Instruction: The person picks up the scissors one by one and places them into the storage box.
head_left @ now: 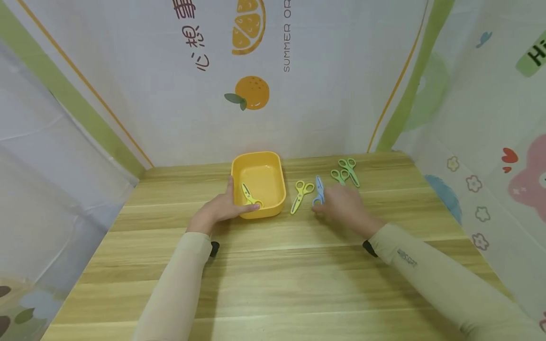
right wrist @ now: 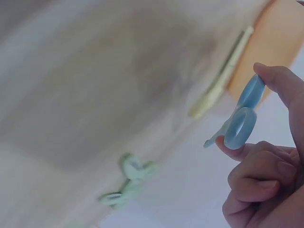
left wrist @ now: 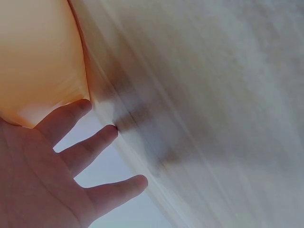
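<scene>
My left hand [head_left: 222,208] is at the near left corner of a yellow box [head_left: 280,182]. Its thumb lies over the front rim, while straight, spread fingers touch the side. Inside the box rests a pair of yellow scissors [head_left: 250,195]. My right hand [head_left: 343,206] pinches blue scissors [right wrist: 240,127] between thumb and index finger, the other fingers curled in. In the head view, the hand partly hides their handles. A second yellow pair of scissors [head_left: 300,196] lies on the table between the box and the blue pair.
Two pairs of green scissors lie toward the back right: one pair of green scissors [head_left: 350,171] and another green pair [head_left: 340,176], partly behind my right hand. The wooden table [head_left: 273,284] meets a white printed curtain [head_left: 324,118] at its back edge.
</scene>
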A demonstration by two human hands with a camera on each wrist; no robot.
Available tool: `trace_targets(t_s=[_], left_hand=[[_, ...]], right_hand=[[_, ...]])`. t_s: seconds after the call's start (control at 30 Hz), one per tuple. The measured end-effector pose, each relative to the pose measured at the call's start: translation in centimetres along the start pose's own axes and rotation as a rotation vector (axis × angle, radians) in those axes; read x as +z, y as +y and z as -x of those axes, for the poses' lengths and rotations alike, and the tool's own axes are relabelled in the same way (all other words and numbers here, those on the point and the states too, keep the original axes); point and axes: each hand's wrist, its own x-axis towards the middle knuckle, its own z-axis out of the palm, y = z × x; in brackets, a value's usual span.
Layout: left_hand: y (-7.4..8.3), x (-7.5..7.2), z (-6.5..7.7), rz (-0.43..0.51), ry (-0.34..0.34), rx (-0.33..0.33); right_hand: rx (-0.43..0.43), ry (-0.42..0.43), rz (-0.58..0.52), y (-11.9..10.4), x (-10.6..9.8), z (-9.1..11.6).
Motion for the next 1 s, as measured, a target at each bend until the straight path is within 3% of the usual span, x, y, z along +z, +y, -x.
trace_targets(t_s=[0.23,0.47,0.73,1.0], left_hand=[[0.2,-0.2,0.2,-0.007,-0.004,-0.004],[0.2,-0.3,0.3,0.006,-0.005,0.004],[0.2,-0.3,0.3,0.038,-0.004,0.017],[0.3,-0.3,0.4,0.049,-0.01,0.009]], right_hand=[[-0.018,0.056,0.035,-2.4,-2.5,-1.8],[-0.065,0.036,0.057,-5.5,-4.2,-3.6],[-0.074,-0.016,0.006,-9.2,-4.9,-6.0],[-0.099,-0.059,0.065,-11.6,-4.0,-7.6]])
